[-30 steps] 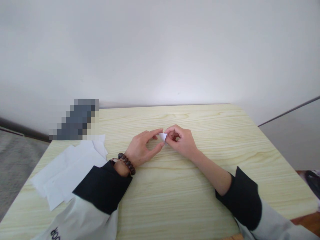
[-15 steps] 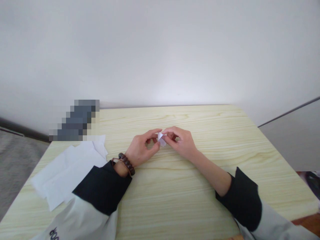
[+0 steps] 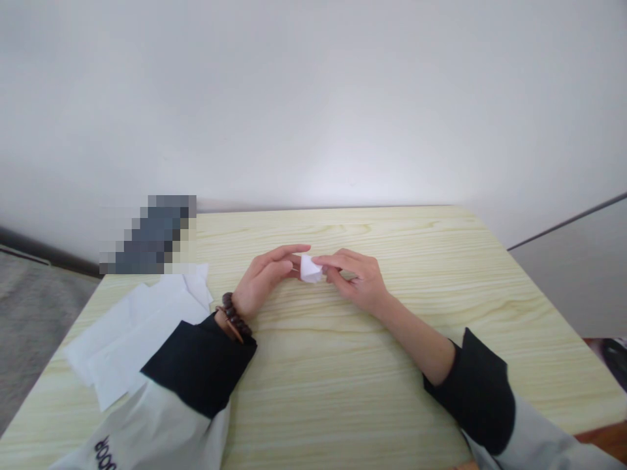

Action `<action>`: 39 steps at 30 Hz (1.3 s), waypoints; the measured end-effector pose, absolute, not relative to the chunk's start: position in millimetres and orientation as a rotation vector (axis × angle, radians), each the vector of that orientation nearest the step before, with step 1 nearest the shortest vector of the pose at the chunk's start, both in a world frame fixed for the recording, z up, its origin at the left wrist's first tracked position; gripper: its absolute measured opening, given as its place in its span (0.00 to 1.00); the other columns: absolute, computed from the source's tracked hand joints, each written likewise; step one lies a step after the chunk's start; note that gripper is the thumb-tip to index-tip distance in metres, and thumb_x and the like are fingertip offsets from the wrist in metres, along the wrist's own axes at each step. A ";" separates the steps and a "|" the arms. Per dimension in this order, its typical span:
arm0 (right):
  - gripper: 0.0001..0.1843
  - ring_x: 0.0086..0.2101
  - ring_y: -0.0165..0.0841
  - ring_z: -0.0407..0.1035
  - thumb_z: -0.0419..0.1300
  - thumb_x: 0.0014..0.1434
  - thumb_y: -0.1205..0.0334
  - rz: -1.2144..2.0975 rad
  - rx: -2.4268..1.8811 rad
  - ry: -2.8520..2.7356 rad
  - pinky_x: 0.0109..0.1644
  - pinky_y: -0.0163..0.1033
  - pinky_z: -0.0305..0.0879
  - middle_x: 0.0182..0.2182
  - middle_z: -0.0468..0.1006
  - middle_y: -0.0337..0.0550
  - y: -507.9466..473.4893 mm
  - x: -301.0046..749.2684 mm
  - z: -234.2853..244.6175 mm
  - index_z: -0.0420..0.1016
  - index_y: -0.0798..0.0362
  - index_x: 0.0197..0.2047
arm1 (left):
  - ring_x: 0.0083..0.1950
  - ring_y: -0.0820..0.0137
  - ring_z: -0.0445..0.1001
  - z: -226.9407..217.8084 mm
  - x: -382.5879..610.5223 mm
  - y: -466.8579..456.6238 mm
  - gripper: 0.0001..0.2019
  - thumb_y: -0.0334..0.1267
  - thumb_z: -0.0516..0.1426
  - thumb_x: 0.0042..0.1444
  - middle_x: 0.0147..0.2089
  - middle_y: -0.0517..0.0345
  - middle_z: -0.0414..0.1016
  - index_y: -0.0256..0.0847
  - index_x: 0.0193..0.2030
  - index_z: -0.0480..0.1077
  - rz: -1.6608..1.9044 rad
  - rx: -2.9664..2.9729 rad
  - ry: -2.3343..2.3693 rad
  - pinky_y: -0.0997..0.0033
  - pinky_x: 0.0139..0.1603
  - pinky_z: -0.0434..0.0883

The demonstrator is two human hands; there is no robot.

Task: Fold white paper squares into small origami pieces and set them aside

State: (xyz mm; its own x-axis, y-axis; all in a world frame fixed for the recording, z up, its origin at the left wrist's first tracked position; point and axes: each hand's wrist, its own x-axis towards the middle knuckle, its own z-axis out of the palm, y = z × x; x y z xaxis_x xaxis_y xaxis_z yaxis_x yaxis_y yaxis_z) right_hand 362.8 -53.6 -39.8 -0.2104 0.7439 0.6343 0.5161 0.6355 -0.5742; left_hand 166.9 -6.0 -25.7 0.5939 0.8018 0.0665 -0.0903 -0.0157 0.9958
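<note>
A small folded piece of white paper (image 3: pixel 310 269) is held above the middle of the wood-grain table (image 3: pixel 333 391). My right hand (image 3: pixel 360 277) pinches its right side between thumb and fingers. My left hand (image 3: pixel 267 274), with a dark bead bracelet at its wrist, is at the paper's left side. Its fingers are apart, the forefinger stretched over the top and the thumb off the paper. Whether its lower fingers touch the paper's left edge is hard to make out.
Several white paper sheets (image 3: pixel 142 326) overlap on the table's left, beside my left sleeve. A dark, pixelated object (image 3: pixel 154 238) lies at the back left corner. A pale wall (image 3: pixel 333 117) rises behind the table's far edge.
My left hand has loosened its pinch on the folded paper and drawn a little left, its fingers spreading. The paper has turned and shows a broader face; my right hand still pinches it.
</note>
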 end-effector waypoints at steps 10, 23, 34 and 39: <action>0.08 0.23 0.25 0.67 0.56 0.58 0.66 0.134 -1.125 -1.903 0.28 0.31 0.62 0.25 0.76 0.38 -54.0 361.7 -42.9 0.77 0.52 0.38 | 0.33 0.66 0.78 -17.8 174.7 -10.9 0.19 0.50 0.58 0.54 0.33 0.52 0.81 0.34 0.41 0.75 0.710 1.598 0.914 0.67 0.37 0.77; 0.03 0.30 0.25 0.69 0.58 0.59 0.68 -0.162 -1.009 -1.963 0.30 0.29 0.63 0.32 0.75 0.40 -51.5 358.7 -40.4 0.73 0.53 0.37 | 0.34 0.67 0.76 -15.6 178.2 -14.2 0.21 0.54 0.55 0.54 0.31 0.53 0.79 0.35 0.32 0.76 0.591 1.564 0.875 0.68 0.36 0.75; 0.05 0.29 0.26 0.69 0.58 0.59 0.68 -0.196 -0.954 -1.943 0.31 0.30 0.63 0.30 0.75 0.39 -52.9 357.5 -39.3 0.74 0.51 0.38 | 0.38 0.67 0.73 -13.4 178.0 -13.8 0.17 0.50 0.55 0.56 0.36 0.54 0.76 0.35 0.36 0.74 0.596 1.537 0.770 0.70 0.38 0.72; 0.06 0.30 0.27 0.71 0.60 0.56 0.70 -0.181 -0.953 -1.920 0.32 0.31 0.65 0.30 0.76 0.40 -53.3 356.2 -38.9 0.73 0.53 0.38 | 0.37 0.69 0.71 -11.7 179.0 -15.1 0.16 0.48 0.54 0.57 0.36 0.56 0.75 0.36 0.39 0.73 0.610 1.573 0.763 0.72 0.37 0.71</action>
